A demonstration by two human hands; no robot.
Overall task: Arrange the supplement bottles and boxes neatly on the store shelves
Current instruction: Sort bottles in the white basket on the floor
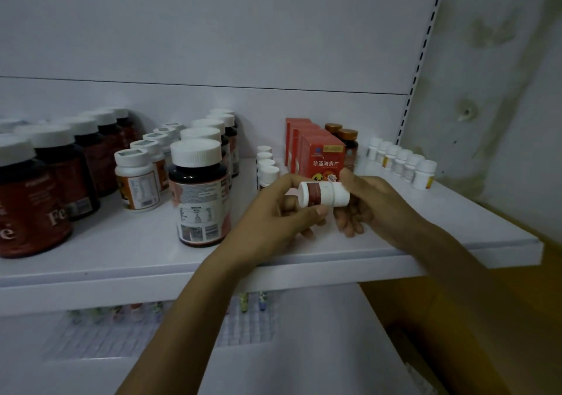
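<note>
both hands meet just in front of the front red box (pixel 324 160). left hand (pixel 273 221) pinches one end of a small white bottle (pixel 322 194), thumb under, fingers over; right hand (pixel 371 203) curls round the other end. bottle lies on its side, held off the shelf (pixel 121 261). row of small white bottles (pixel 267 166) stands just left of the box; large dark bottle (pixel 199 194) further left.

White bottle (pixel 323 194) with dark-red label; orange-red boxes (pixel 324 159); white shelf (pixel 456 212).
</note>
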